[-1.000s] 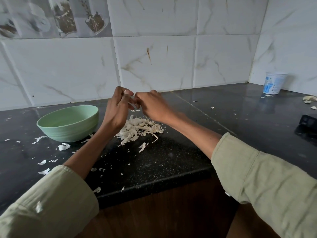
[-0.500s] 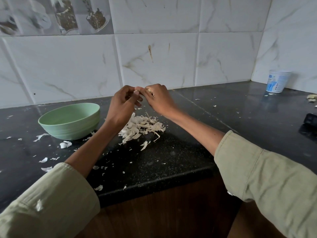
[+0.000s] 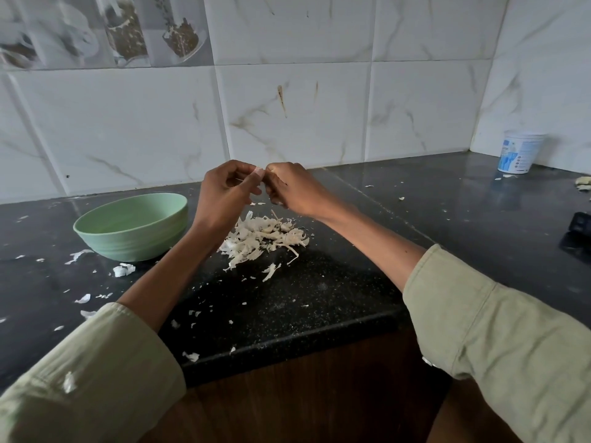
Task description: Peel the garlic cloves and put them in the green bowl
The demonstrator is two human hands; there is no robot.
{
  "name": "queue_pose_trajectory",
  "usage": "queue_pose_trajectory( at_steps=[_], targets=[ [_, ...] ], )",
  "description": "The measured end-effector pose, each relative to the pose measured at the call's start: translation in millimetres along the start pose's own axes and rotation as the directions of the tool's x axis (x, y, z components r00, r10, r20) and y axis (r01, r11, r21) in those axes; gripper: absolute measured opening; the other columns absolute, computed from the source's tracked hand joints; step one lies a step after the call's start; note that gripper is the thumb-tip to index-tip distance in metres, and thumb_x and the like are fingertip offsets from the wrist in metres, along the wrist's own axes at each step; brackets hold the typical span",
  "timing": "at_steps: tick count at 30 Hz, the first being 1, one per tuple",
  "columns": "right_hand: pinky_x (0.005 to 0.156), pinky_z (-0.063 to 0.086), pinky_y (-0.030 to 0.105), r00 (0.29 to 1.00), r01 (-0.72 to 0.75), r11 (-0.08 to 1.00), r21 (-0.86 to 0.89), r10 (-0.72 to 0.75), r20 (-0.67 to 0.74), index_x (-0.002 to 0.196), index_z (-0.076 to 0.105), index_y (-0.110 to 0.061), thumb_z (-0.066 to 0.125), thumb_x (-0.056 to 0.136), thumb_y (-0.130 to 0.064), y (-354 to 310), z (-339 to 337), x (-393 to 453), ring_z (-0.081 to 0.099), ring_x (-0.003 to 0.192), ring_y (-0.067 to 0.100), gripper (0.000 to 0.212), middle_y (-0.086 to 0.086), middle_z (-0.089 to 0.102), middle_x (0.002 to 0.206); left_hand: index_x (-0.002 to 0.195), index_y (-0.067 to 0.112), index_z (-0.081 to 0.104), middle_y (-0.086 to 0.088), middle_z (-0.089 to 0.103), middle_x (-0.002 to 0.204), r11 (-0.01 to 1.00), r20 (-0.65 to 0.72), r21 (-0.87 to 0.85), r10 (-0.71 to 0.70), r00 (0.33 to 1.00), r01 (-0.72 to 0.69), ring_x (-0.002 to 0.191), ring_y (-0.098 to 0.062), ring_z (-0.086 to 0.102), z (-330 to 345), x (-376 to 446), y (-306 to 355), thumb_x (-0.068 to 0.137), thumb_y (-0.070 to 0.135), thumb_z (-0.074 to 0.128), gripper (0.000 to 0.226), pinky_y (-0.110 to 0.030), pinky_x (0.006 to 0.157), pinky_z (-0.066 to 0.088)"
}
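Both hands meet in the air above the black counter. My left hand (image 3: 225, 191) and my right hand (image 3: 292, 188) together pinch a small pale garlic clove (image 3: 258, 170) between their fingertips; most of the clove is hidden by the fingers. Below them lies a heap of white garlic peels (image 3: 265, 239). The green bowl (image 3: 132, 227) stands on the counter to the left of my left hand; its inside is not visible from here.
Loose peel scraps (image 3: 124, 269) are scattered over the counter (image 3: 319, 292) around the bowl and near the front edge. A white and blue tub (image 3: 519, 151) stands in the far right corner by the tiled wall. A dark object (image 3: 580, 223) lies at the right edge.
Both hands stay joined on the clove, with the fingers shifting slightly as they work at it. The camera view has drifted a little.
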State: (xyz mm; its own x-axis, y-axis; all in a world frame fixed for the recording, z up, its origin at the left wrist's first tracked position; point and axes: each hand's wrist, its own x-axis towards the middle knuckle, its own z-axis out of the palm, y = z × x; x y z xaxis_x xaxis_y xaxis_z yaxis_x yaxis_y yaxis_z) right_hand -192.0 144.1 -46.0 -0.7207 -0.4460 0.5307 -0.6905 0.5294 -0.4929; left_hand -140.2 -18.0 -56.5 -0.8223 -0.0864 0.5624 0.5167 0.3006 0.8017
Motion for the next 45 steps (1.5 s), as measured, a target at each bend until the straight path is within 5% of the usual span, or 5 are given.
queue_pose_trajectory(
  at_steps=[17, 26, 33, 38, 45],
  targets=[
    [0.063, 0.056, 0.02, 0.981, -0.024, 0.999, 0.03, 0.018, 0.195, 0.126, 0.046, -0.001, 0.039, 0.107, 0.001, -6.7, -6.6, -3.1, 0.072, 0.078, 0.017, 0.021, 0.008, 0.073, 0.093, 0.107, 0.019, 0.075, 0.004, 0.075, 0.105, 0.967, -0.071, 0.235, 0.117, 0.991, -0.098, 0.09, -0.007, 0.073, -1.2, 1.1, -5.3, 0.089, 0.033, 0.084, 0.024, -0.014, 0.073, 0.055],
    [0.074, 0.064, 0.048, 0.975, -0.074, 0.986, 0.148, 0.039, 0.221, 0.138, 0.045, -0.005, 0.036, 0.1, 0.013, -12.7, -2.9, -6.9, 0.075, 0.087, 0.027, 0.043, 0.005, 0.07, 0.108, 0.099, 0.019, 0.075, 0.009, 0.068, 0.098, 0.877, -0.033, 0.409, 0.291, 0.956, -0.253, 0.087, -0.003, 0.069, 3.9, -1.3, -0.7, 0.089, 0.008, 0.081, 0.017, -0.02, 0.071, 0.055],
    [0.068, 0.06, 0.044, 0.97, -0.11, 0.981, 0.16, 0.071, 0.231, 0.119, 0.059, 0.0, 0.042, 0.101, 0.013, -10.2, -3.2, -2.3, 0.074, 0.076, 0.026, 0.028, 0.007, 0.077, 0.095, 0.099, 0.014, 0.073, 0.002, 0.076, 0.087, 0.971, -0.149, 0.223, 0.121, 0.981, -0.086, 0.084, -0.009, 0.074, -2.8, 1.0, -6.3, 0.093, 0.011, 0.078, 0.008, -0.018, 0.075, 0.057],
    [0.054, 0.047, 0.013, 0.995, -0.021, 0.998, 0.064, 0.014, 0.104, 0.089, 0.076, -0.007, 0.084, 0.085, -0.03, -1.6, -15.3, -3.8, 0.068, 0.057, 0.002, 0.025, -0.001, 0.076, 0.071, 0.094, 0.015, 0.073, -0.002, 0.078, 0.082, 0.993, -0.158, 0.118, 0.025, 0.987, -0.006, 0.079, -0.013, 0.077, -7.6, 0.5, -5.5, 0.087, 0.014, 0.086, 0.014, -0.024, 0.078, 0.061],
    [0.065, 0.056, 0.019, 0.991, -0.03, 0.992, 0.127, 0.012, 0.137, 0.092, 0.077, -0.009, 0.076, 0.094, -0.023, 2.8, -16.3, 2.0, 0.071, 0.066, 0.006, 0.014, 0.004, 0.076, 0.079, 0.106, 0.016, 0.074, -0.005, 0.074, 0.085, 0.988, -0.062, 0.153, 0.021, 0.998, -0.011, 0.074, -0.005, 0.068, -6.2, 3.5, -8.5, 0.096, 0.01, 0.075, 0.012, -0.024, 0.073, 0.059]
  ],
)
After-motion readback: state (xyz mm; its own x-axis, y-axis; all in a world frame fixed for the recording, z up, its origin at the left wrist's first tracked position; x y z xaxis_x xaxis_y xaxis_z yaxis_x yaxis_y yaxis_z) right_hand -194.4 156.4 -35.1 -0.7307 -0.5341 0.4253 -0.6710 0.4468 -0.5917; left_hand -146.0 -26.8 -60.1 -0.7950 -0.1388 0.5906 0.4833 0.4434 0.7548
